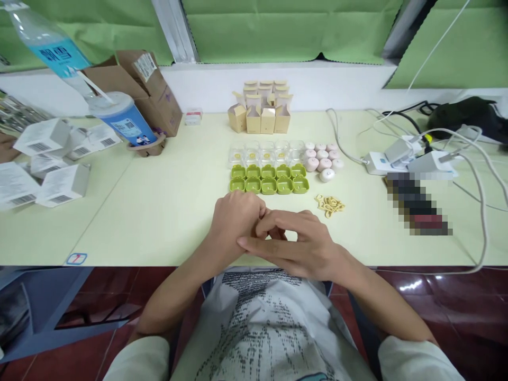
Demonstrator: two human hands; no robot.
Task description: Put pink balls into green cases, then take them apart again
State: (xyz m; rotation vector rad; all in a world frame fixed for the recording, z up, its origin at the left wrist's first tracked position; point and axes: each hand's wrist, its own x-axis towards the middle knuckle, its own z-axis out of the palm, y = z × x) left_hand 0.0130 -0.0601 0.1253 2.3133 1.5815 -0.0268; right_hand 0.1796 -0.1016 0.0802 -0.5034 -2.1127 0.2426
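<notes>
Both of my hands meet over the table's front edge. My left hand [237, 222] is closed in a fist, back upward; whatever is inside it, if anything, is hidden. My right hand [304, 241] lies against it, one finger tip at the left wrist and others bent by the left fingers. Its fingers are apart, with nothing visible between them. Just beyond stand two rows of small green trays [269, 185], with clear plastic lids [266, 153] behind them. To their right are several pale pink round pieces [326, 175] and a pile of yellowish rings [329, 205].
Small open cardboard boxes [268, 120] stand by the wall. White boxes [63, 185], a blue cup [129, 124], a bottle [51, 45] and a brown carton [159, 98] crowd the left. On the right are a power strip [377, 163], cables and a blurred-out dark object [416, 203].
</notes>
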